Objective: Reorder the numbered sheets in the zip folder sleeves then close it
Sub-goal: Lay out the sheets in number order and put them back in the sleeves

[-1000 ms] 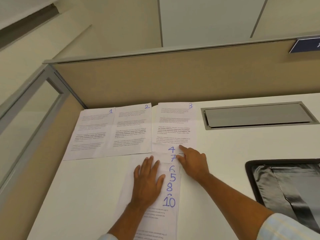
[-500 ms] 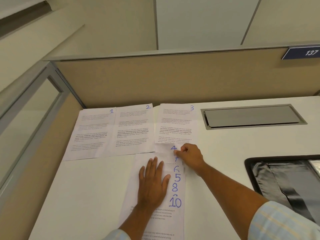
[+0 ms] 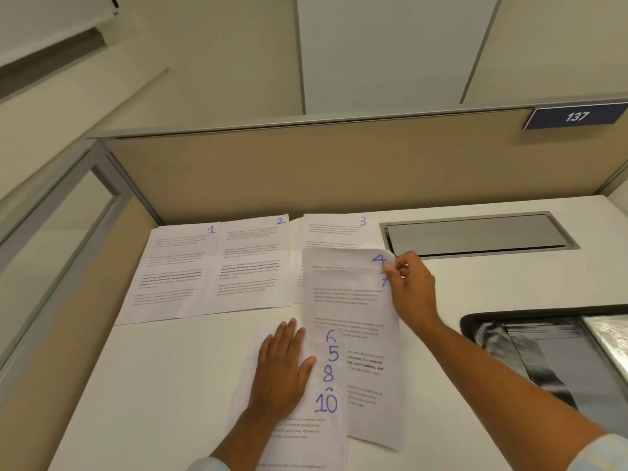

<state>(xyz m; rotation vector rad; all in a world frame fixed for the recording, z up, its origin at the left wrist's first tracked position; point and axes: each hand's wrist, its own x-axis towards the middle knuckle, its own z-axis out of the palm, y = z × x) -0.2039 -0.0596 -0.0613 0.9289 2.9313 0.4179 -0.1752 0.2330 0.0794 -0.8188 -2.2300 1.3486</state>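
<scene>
Sheets marked 1 point(image 3: 176, 266), 2 point(image 3: 253, 263) and 3 point(image 3: 334, 229) lie side by side along the back of the white desk. My right hand point(image 3: 409, 287) pinches the top right corner of sheet 4 point(image 3: 350, 300), which is drawn up and rightward out of a fanned stack point(image 3: 328, 375) showing 7, 6, 5, 8 and 10. My left hand point(image 3: 282, 368) presses flat on the stack's left side. The open black zip folder point(image 3: 550, 355) with shiny sleeves lies at the right edge, partly out of view.
A beige partition wall point(image 3: 339, 175) with a blue "137" plate point(image 3: 576, 116) runs behind the desk. A grey metal cable hatch point(image 3: 475, 234) is set into the desk at the back right. A glass side panel point(image 3: 51, 239) stands on the left.
My right hand went from touching the stack's top to pinching sheet 4's corner and pulling it up and right, exposing its printed text. My left hand stayed flat on the stack.
</scene>
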